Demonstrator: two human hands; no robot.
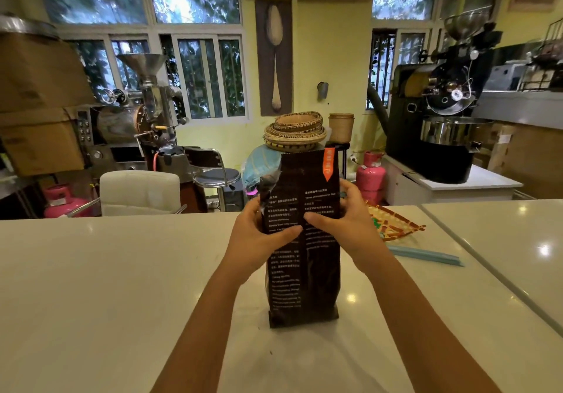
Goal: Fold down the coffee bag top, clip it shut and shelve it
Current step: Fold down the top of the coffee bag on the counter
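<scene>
- Both hands, left hand (259, 234) and right hand (344, 225), clasped around upright coffee bag (303, 270) on white counter (106, 286).
- Top unfolded, standing tall.
- Blue clip (426, 256) lying unused beside; folding, clipping, shelving all left.

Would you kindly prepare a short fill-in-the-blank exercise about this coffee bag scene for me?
1. The dark coffee bag stands ____ on the white counter.
2. The left hand and right hand grip the bag with ____ thumbs pressed on its near face.
3. The light blue clip lies on the counter to the ____ of the bag.
4. The bag's top is not yet ____ down.

Missing words: upright; both; right; folded
</scene>
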